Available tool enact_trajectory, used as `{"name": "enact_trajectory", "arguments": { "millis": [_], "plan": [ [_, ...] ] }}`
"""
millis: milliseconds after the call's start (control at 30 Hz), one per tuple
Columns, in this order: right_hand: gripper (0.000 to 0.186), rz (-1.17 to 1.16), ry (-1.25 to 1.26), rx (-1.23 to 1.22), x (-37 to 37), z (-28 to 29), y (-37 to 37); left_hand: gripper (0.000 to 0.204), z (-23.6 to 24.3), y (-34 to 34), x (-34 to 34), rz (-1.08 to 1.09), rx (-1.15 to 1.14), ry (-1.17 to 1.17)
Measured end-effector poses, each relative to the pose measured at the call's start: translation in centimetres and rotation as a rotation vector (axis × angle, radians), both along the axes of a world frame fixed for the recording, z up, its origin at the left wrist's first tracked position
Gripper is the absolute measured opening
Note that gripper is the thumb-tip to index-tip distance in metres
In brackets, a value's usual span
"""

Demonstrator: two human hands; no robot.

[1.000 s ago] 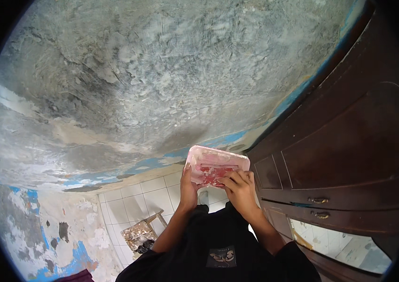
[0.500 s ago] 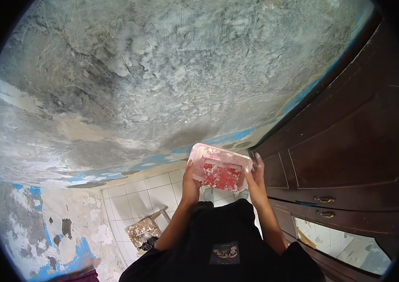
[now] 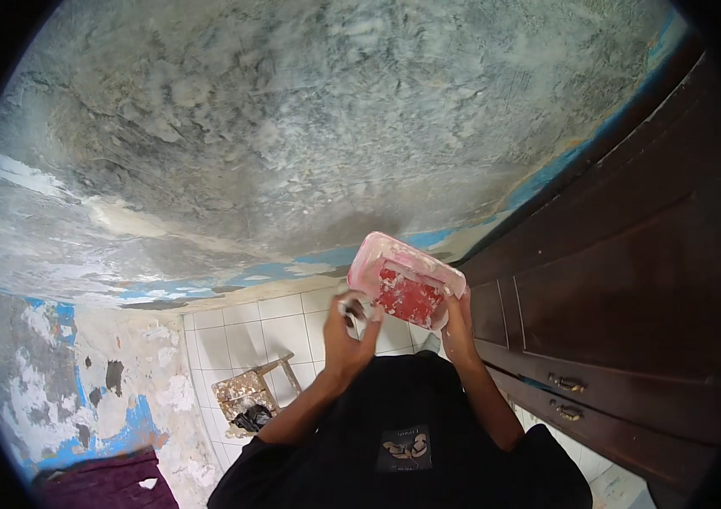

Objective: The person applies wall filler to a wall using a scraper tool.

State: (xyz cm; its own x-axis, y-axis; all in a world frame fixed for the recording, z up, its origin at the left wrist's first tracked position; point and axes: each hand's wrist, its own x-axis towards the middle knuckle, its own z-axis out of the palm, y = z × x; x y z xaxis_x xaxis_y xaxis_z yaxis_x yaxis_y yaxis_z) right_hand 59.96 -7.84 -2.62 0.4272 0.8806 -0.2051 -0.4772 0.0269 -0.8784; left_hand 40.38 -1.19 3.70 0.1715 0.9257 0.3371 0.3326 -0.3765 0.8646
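Observation:
A shallow pink plastic tub (image 3: 366,265), smeared with white paste, is held tilted in front of my body. Inside it lies a flat red rectangular piece (image 3: 411,296) spotted with white; I cannot make out its kind. My right hand (image 3: 457,327) grips the tub's right end, thumb over the side and fingers mostly hidden behind. Beside the lower left corner, my left hand (image 3: 350,339) has its thumb and curled fingers apart, with white smears on the fingertips. Nothing shows clearly in its grasp, and the fingers are slightly blurred.
A patchy grey plastered wall (image 3: 292,136) rises ahead, blue paint along its lower edge. Dark wooden furniture (image 3: 598,280) with drawer handles stands close on the right. On the white tiled floor (image 3: 246,346) sits a stained wooden stool (image 3: 241,390) with a black plastic bag (image 3: 252,417). Purple cloth (image 3: 110,483) hangs lower left.
My left hand has let go of the tub's left side and curled its fingers. The tub has tilted, its right end lower, and shifted slightly right, still in my right hand.

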Motion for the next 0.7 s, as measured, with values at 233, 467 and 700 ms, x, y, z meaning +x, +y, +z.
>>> {"name": "enact_trajectory", "arguments": {
  "millis": [233,467,700],
  "plan": [
    [0.061,-0.018,-0.207,0.054,2.3,-0.9,0.8,0.048,-2.0,-1.2,4.6,-0.019,-0.660,0.075],
    [0.064,-0.029,-0.216,0.047,3.7,-1.1,0.7,0.039,-2.2,-0.4,7.5,0.114,-0.590,-0.029],
    [0.064,-0.071,-0.129,0.079,5.0,-3.6,0.8,0.043,-0.1,-0.3,6.5,0.123,-0.572,0.185]
  ]
}}
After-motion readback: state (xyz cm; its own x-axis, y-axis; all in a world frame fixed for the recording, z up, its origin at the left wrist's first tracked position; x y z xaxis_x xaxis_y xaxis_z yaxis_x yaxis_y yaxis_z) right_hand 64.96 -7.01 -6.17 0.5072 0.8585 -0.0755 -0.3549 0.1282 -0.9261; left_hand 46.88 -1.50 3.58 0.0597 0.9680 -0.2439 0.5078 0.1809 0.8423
